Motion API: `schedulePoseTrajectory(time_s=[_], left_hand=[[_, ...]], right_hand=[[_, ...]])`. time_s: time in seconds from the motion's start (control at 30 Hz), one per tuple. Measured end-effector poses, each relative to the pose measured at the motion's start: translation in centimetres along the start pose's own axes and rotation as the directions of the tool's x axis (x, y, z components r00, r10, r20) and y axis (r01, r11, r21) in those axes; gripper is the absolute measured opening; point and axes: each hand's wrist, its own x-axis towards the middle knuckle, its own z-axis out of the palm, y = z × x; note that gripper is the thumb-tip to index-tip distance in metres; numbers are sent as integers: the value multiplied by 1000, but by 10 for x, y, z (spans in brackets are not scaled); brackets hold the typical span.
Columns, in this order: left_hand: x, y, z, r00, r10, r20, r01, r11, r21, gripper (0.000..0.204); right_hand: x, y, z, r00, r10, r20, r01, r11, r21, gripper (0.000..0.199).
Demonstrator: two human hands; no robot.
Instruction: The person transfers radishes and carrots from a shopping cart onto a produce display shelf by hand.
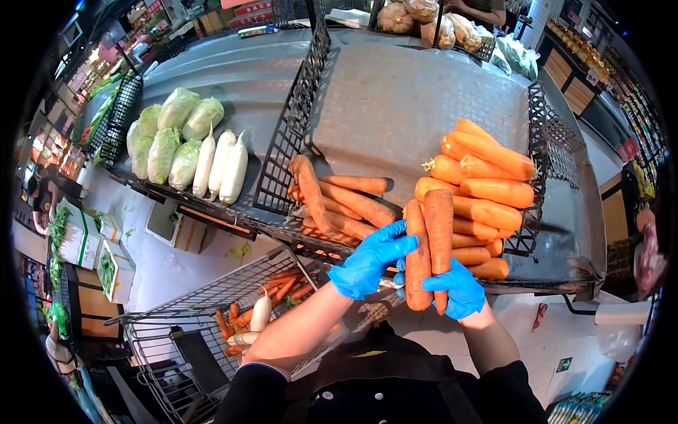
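Two long, dull-orange carrots stand side by side in my blue-gloved hands, above the front edge of the display stand. My left hand [374,258] is closed on the left carrot [418,272], with fingers against its side and partly behind it. The right carrot [439,222] is gripped low down by my right hand [458,288], its thumb across the front. Just behind them on the right lies a stack of bright, smooth carrots [494,192]. To the left of my hands is a looser pile of rougher, darker carrots [359,203].
A black mesh divider [286,134] separates the carrots from Chinese cabbages [164,152] and white radishes [234,169]. Another mesh divider [538,162] borders the right. Below left, a wire cart [166,336] holds carrots and radishes. Bagged produce [438,32] and a person are at the back.
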Motion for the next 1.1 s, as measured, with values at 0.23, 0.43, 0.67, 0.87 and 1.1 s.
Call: schedulePoseTrajectory(time_s=[0.23,0.43,0.67,0.87,1.1], left_hand=[[-6,-19,-10,991,116,-69,-134,899,-418,40],[-38,-29,-46,924,247,-291,-368,779,-508,31],[-55,-22,-45,857,307,-413,-488,742,-460,32],[-58,-27,-50,784,376,-493,-545,798,-258,33],[-55,-7,-44,785,203,-586,-474,806,-356,57]], right_hand=[[17,-5,7,999,24,21,-19,971,-236,56],[87,-28,24,997,0,77,59,634,-771,60],[141,-40,36,980,-107,168,140,-234,-962,56],[92,6,51,918,123,377,388,-77,-919,41],[125,-33,4,945,-275,174,200,68,-977,51]])
